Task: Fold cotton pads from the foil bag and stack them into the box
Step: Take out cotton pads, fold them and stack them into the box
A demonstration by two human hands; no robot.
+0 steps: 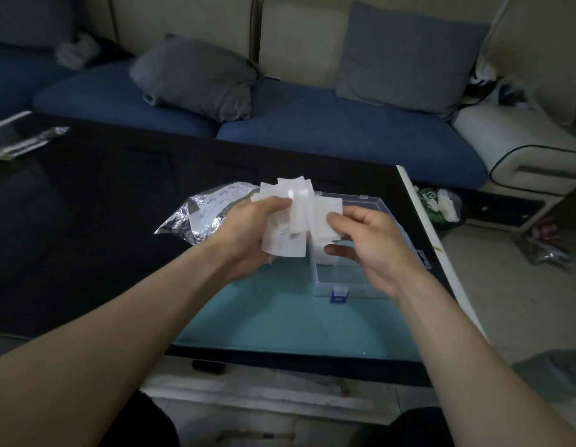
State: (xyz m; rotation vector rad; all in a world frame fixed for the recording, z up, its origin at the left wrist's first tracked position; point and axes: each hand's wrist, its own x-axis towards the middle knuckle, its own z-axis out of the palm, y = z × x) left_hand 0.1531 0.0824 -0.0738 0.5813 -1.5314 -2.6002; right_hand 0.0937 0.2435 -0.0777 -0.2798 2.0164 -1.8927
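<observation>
Cotton pads (pixel 286 217), thin white squares and strips, are bunched in a loose fan in the air between two bare hands, just above the near-left corner of a clear plastic box (pixel 361 279). The fan spreads upward and away from the person; the most visible strip runs with its long axis roughly vertical in the view, and a larger square hangs below it. The left hand (pixel 248 233) grips the bunch from the left, fingers curled round the pads. The right hand (pixel 367 240) is at the right edge of the bunch, thumb and forefinger pinching a pad, the other fingers loosely curled over the box. The box lies open on a teal mat (pixel 280 317), its long axis running away from the person, a blue latch (pixel 339 295) on its near edge. Behind the left hand a crinkled silver foil bag (pixel 203 214) lies flat on the black glass table (pixel 86 204). Beyond the table stands a blue sofa (pixel 312 130) with grey cushions (pixel 196 75).
</observation>
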